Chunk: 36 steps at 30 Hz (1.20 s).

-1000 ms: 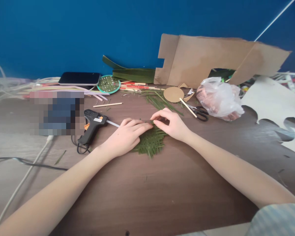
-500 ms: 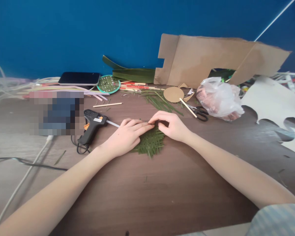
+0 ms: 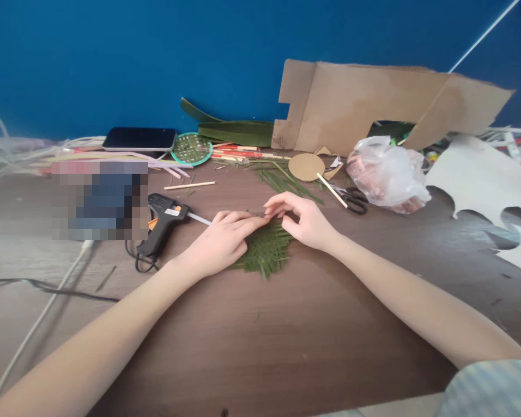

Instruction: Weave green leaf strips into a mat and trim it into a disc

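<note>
A small mat of woven green leaf strips (image 3: 267,252) lies on the brown table, its cut ends fraying towards me. My left hand (image 3: 221,243) rests flat over the mat's left and far part, fingers stretched to the right. At the far right edge of the weave, my right hand (image 3: 301,219) has its fingers bent and its thumb apart from them. Its fingertips are close to those of my left hand, and I see nothing held between them. Both hands cover the mat's far edge.
A black glue gun (image 3: 162,226) lies left of my hands. Behind are loose leaf strips (image 3: 286,182), a cardboard disc (image 3: 307,167), scissors (image 3: 356,200), a plastic bag (image 3: 388,174) and a green-rimmed woven disc (image 3: 191,149). Cardboard (image 3: 351,104) leans on the blue wall.
My right hand's fingers have lifted a little and spread away from the thumb. My left hand and the mat have hardly moved.
</note>
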### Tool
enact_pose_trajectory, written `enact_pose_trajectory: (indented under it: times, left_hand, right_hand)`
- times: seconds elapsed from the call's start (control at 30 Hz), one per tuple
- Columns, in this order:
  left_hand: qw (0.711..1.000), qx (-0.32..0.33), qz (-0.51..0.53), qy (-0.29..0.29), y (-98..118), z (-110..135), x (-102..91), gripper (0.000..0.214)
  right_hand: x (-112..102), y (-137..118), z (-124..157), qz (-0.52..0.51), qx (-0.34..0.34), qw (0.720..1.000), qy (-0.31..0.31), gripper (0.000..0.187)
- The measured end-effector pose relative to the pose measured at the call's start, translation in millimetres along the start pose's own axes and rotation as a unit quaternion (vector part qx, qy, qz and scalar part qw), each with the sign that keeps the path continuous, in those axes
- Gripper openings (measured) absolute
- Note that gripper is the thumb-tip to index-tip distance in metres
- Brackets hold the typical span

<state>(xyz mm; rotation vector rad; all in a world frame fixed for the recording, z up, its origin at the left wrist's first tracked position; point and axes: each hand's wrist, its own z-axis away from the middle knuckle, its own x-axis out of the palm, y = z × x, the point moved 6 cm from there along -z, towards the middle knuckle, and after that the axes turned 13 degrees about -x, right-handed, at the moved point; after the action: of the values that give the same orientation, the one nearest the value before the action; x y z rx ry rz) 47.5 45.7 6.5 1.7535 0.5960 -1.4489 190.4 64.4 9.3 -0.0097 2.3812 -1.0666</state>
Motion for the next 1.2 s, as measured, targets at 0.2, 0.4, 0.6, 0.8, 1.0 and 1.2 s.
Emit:
enact_pose_trajectory:
  times: [0.2, 0.4, 0.6, 0.8, 1.0, 1.2]
  left_hand:
    - [1.000, -0.007, 0.004, 0.014, -0.9, 0.5, -0.7, 0.058]
    - [1.000, -0.006, -0.007, 0.018, -0.1, 0.4, -0.6, 0.057]
    - [1.000, -0.006, 0.002, 0.019, -0.2, 0.1, -1.0, 0.054]
    - [1.000, -0.005, 0.000, 0.029, -0.6, 0.5, -0.6, 0.051]
    - [0.999, -0.002, -0.003, 0.033, -0.6, 0.8, -0.8, 0.052]
    - [0.999, -0.001, -0.007, 0.031, -0.4, 0.9, -0.6, 0.051]
  right_hand:
    - [-0.7, 0.6, 0.4, -0.003, 0.001, 1.000, 0.006, 0.042]
    - [-0.8, 0.9, 1.1, -0.015, 0.003, 1.000, 0.008, 0.042]
    - [-2.6, 0.0, -0.5, 0.032, 0.002, 0.999, 0.004, 0.039]
    - [-5.5, 1.3, -2.5, 0.239, 0.037, 0.969, -0.058, 0.017]
    - [0.9, 4.4, 0.3, 0.269, 0.063, 0.955, -0.109, 0.022]
    - [-0.8, 4.5, 0.6, 0.231, 0.045, 0.967, -0.093, 0.023]
